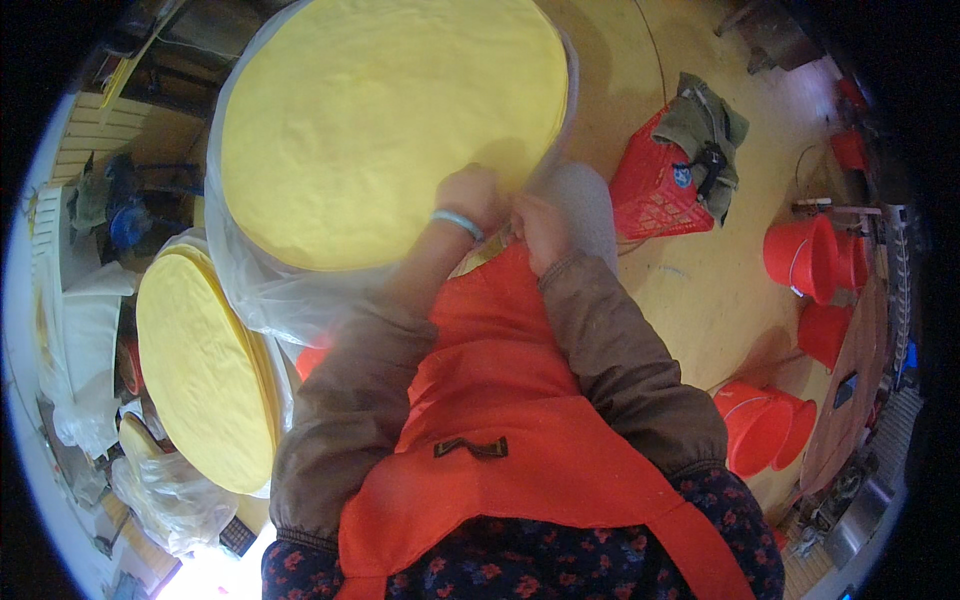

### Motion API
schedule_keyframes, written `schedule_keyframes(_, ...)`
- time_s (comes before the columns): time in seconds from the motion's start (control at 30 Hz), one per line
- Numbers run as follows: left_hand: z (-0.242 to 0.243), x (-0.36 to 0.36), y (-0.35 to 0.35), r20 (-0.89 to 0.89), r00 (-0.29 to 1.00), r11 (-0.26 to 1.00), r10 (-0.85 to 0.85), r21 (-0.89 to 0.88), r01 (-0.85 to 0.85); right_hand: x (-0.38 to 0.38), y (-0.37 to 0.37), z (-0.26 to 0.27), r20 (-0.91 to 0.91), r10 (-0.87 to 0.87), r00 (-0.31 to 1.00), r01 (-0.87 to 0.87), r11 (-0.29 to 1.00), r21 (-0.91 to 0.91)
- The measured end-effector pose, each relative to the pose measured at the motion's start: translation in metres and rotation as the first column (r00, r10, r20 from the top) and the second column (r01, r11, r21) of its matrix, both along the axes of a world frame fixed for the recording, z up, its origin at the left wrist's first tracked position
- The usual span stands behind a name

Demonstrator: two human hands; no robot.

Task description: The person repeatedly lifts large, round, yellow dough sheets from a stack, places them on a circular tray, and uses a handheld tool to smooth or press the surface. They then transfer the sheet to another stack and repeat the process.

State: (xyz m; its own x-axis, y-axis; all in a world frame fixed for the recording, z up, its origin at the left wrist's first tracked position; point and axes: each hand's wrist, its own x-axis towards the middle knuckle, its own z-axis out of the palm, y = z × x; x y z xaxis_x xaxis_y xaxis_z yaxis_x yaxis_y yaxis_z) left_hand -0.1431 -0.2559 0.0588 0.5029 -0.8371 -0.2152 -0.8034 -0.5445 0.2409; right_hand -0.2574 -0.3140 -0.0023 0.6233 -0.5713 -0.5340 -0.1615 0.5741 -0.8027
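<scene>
A stack of large round yellow sheets (pixel 375 127), thin like skins or cloth, lies before me with clear plastic sheeting (pixel 281 300) around its rim. My left hand (pixel 472 196), with a pale blue bangle at the wrist, rests on the near right part of the top sheet. Its fingers are bent and partly hidden, so its grip is unclear. Close beside it, my right hand (pixel 541 229) is closed at the near edge, where a bit of yellow sheet shows between the hands. A red apron (pixel 495 360) covers my lap below them.
At left, a second stack of round yellow sheets (pixel 206 375) leans in plastic. A red plastic crate (pixel 652 180) with a dark green garment (pixel 701 127) stands to the right on the yellowish floor (pixel 675 315). Several red buckets stand farther right, one bucket (pixel 799 255) beside a brown board (pixel 847 405).
</scene>
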Motion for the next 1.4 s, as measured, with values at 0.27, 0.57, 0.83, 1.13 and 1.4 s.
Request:
schedule_keyframes(0.27,-0.024,0.026,-0.001,-0.013,0.999,0.999,-0.033,-0.004,0.033,0.0,0.003,0.01,-0.043,-0.026,0.999,0.028,0.999,0.027)
schedule_keyframes(0.57,-0.024,0.034,0.003,-0.135,0.991,0.996,-0.002,-0.086,-0.009,0.004,0.005,0.008,0.001,-0.124,0.992,0.123,0.987,0.104)
schedule_keyframes(0.83,-0.028,0.016,0.012,0.042,0.996,0.975,-0.072,-0.206,0.08,0.007,0.0,0.014,-0.054,-0.003,0.999,0.003,1.0,0.01)
schedule_keyframes(1.13,-0.034,0.016,0.026,0.153,0.949,0.918,-0.276,-0.25,0.308,0.004,-0.006,0.014,-0.016,0.043,0.999,-0.042,0.998,0.056)
schedule_keyframes(1.4,-0.027,0.007,0.024,0.06,0.98,0.945,-0.191,-0.259,0.2,-0.002,-0.008,0.005,0.11,-0.052,0.993,0.015,0.951,0.309)
